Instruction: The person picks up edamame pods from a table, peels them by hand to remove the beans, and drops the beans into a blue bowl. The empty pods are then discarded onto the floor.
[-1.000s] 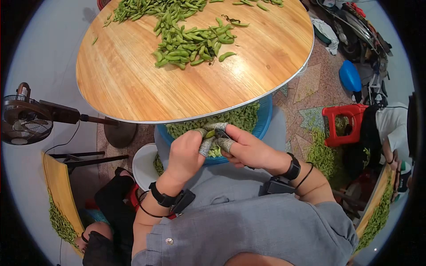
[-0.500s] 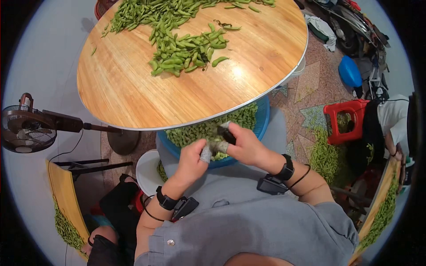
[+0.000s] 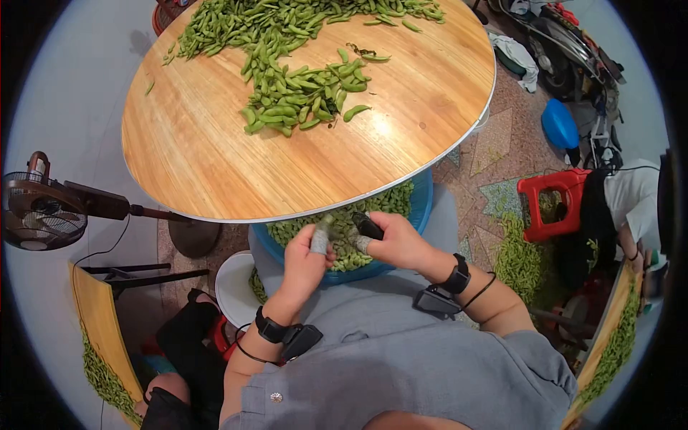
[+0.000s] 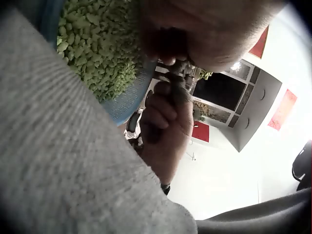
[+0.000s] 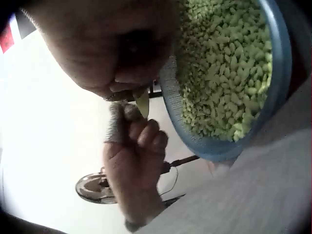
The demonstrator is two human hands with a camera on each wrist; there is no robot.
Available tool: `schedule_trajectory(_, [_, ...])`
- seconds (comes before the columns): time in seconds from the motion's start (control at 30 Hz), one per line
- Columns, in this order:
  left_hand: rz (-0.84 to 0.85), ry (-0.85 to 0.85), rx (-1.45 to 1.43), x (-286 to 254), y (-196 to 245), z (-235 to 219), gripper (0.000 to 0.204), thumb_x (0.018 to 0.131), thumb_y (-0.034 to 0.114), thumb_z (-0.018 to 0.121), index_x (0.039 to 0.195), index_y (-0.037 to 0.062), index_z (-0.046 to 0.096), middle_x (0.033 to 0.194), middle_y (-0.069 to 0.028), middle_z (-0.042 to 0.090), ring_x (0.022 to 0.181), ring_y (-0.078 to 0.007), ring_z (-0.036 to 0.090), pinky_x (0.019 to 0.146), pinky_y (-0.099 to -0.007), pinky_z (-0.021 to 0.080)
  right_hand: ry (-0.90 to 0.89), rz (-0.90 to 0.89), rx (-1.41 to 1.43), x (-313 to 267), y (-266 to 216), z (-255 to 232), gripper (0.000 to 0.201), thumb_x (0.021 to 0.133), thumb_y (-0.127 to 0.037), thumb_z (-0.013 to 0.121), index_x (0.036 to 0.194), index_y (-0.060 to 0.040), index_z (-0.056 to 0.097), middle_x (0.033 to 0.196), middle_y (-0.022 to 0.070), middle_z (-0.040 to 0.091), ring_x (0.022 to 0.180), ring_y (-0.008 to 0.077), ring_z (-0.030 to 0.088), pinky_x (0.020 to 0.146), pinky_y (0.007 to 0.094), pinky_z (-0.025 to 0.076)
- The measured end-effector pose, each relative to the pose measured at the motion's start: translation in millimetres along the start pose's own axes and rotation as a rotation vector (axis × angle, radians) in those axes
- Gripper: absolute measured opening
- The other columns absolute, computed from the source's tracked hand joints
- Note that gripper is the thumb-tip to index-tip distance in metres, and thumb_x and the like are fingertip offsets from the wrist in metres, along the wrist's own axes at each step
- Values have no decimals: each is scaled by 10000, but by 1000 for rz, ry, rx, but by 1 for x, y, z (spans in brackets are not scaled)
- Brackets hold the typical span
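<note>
Grey wraps cover fingers on both hands. My left hand (image 3: pixel 304 261) pinches a green edamame pod (image 5: pixel 143 103), which is blurred in the head view. My right hand (image 3: pixel 401 244), fingers curled, holds a small black object (image 3: pixel 368 225); I cannot tell its kind. Both hands are close together over a blue basin (image 3: pixel 428 201) full of shelled green beans (image 5: pixel 229 73), right at the near edge of the table. In the left wrist view, the right hand's curled fingers (image 4: pixel 161 109) show beyond the left hand.
A round wooden table (image 3: pixel 193 158) bears a heap of edamame pods (image 3: pixel 287 93). A white bucket (image 3: pixel 236 279) stands at left, near a fan (image 3: pixel 46 208). At right are a red stool (image 3: pixel 530 208) and pods on the floor (image 3: pixel 519 251). Other people sit at both sides.
My hands, joined around a pod one second ago, have come apart and lowered slightly over the basin. The black object now shows more clearly in my right hand.
</note>
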State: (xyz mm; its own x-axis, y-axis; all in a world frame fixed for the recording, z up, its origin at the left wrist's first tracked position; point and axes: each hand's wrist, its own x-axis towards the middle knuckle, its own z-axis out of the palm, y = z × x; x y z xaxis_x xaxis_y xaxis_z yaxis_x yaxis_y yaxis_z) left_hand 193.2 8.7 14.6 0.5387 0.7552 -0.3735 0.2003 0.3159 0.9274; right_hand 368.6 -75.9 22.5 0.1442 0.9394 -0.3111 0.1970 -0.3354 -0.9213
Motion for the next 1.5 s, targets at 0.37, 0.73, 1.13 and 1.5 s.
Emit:
schedule_trajectory(0.37, [-37,-136,-127,2,-10,4,109,933,73,434,915,83,541,633,47,453,500,-43,366,427,-211,265,207,-439,-343,3,-9,1,166,705,-81,625,851,-18,576,799,155,548,766,354,567,654,408,478])
schedule_trajectory(0.73, [-168,-388,-538,-9,5,-13,43,874,46,530,888,55,570,626,54,443,516,-32,381,455,-195,288,-304,159,634,16,5,-15,123,827,-112,626,875,-4,592,640,-23,515,591,56,475,515,232,393])
schedule_trajectory(1.13, [297,270,1412,-54,-44,-137,212,709,93,678,898,14,622,796,-145,589,717,-365,569,668,-413,478,-519,130,528,-4,-25,-34,412,910,-195,588,1310,-132,507,729,-42,539,542,22,437,454,177,335])
schedule_trajectory(1.5, [507,-489,696,-41,51,-24,206,744,72,616,867,16,461,845,-226,574,764,-441,560,635,-464,464,-917,-62,308,-17,-40,-14,353,902,-274,580,1137,-31,480,703,-11,489,549,61,443,482,225,362])
